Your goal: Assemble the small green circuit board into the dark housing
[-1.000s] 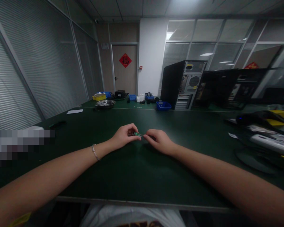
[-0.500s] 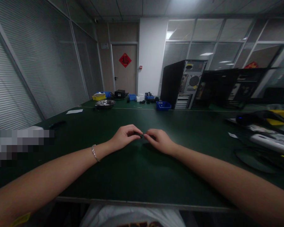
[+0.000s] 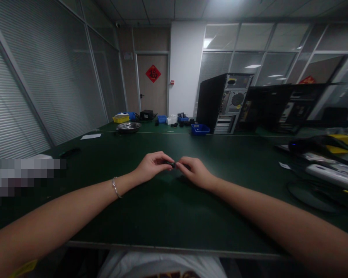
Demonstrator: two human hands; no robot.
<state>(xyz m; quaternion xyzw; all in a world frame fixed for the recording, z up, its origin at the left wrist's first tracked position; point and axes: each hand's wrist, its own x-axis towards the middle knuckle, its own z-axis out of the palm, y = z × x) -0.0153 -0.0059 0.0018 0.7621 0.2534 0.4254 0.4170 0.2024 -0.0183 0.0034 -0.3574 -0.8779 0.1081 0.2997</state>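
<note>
A small dark object is between my fingertips, above the middle of the dark green table; it is too small to identify. My left hand, with a bracelet on the wrist, pinches it between thumb and fingers from the left. From the right, my right hand has its thumb and fingertips pressed together at the object's right end. The two hands nearly meet there, and the fingers partly hide the object.
A metal dish, a yellow bin and a blue bin stand at the back. Behind the blue bin rises a computer tower. White paper lies back left; cables and a white device lie right.
Both hands have shifted very slightly, and a little more of the small dark object shows between the fingertips. The hold looks the same.
</note>
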